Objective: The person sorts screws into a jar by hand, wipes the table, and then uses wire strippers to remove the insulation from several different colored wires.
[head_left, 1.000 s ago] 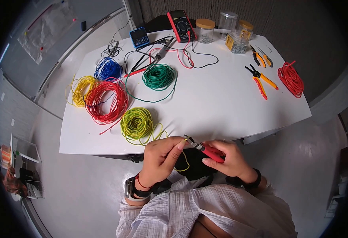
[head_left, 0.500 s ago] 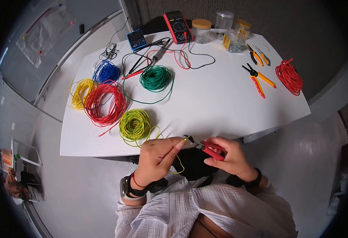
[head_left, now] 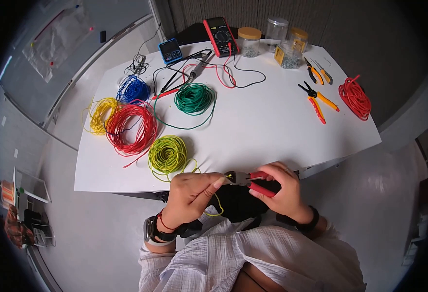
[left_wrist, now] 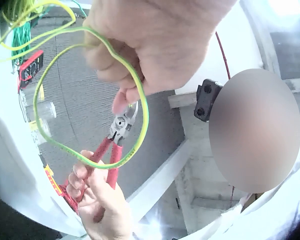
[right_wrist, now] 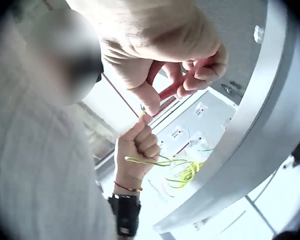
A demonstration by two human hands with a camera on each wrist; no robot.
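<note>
My left hand (head_left: 190, 195) pinches the end of a yellow-green wire (left_wrist: 144, 107) between thumb and forefinger, the other fingers curled in. From that hand the wire loops round towards its coil (head_left: 167, 155) at the table's front edge. In my right hand (head_left: 286, 192) are red-handled diagonal cutters (left_wrist: 121, 127), gripped with the handles spread apart. Their metal head is right at the left fingertips, and a bit of yellow wire shows at the jaws in the head view. The right wrist view mostly hides the cutters' head behind the right thumb.
Coils of red (head_left: 132, 127), yellow (head_left: 102, 117), blue (head_left: 133, 90) and green wire (head_left: 194, 99) lie on the white table's left half. Behind stand a multimeter (head_left: 221, 38) and jars (head_left: 249, 43). Wire strippers (head_left: 316, 100) and another red coil (head_left: 355, 100) lie at right.
The cutters have turned so their head shows broader, and their handles stand wider apart. Their head has come closer over the left fingertips. The left hand keeps its pinch on the wire.
</note>
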